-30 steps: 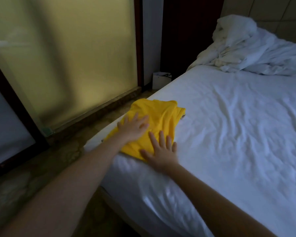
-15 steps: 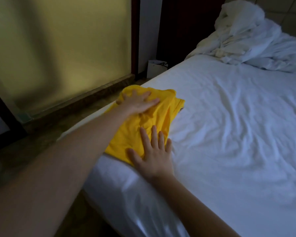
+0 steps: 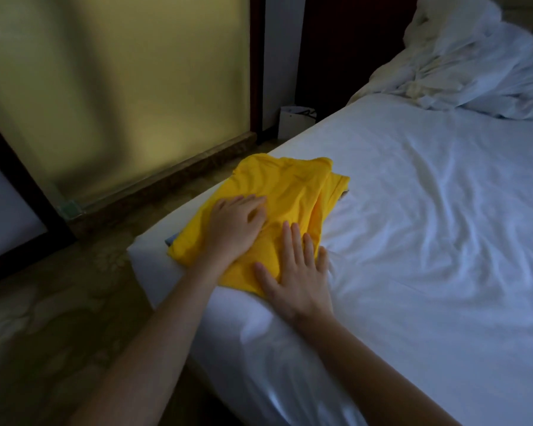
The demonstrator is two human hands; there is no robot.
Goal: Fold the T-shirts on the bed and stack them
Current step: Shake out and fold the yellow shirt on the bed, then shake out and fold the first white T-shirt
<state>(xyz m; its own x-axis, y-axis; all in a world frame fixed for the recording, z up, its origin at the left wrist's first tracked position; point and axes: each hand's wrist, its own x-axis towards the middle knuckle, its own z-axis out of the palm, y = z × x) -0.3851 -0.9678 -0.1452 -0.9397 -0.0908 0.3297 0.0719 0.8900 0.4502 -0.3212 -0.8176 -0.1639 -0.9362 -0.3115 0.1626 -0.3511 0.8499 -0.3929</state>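
A folded yellow T-shirt (image 3: 283,192) lies at the near left corner of the bed (image 3: 428,241), which has a white sheet. My left hand (image 3: 234,226) lies flat on the shirt's middle with its fingers spread. My right hand (image 3: 296,272) presses flat on the shirt's near right edge, its little finger on the sheet. A sliver of blue-grey cloth (image 3: 170,240) peeks out from under the shirt's left corner.
A crumpled white duvet (image 3: 474,66) is heaped at the head of the bed. A small white bag (image 3: 294,121) stands on the floor by the wall. A frosted glass panel (image 3: 120,87) and patterned floor (image 3: 59,318) lie to the left.
My left hand has slid back from the shirt's far edge toward its middle. My right hand stays flat on the near edge.
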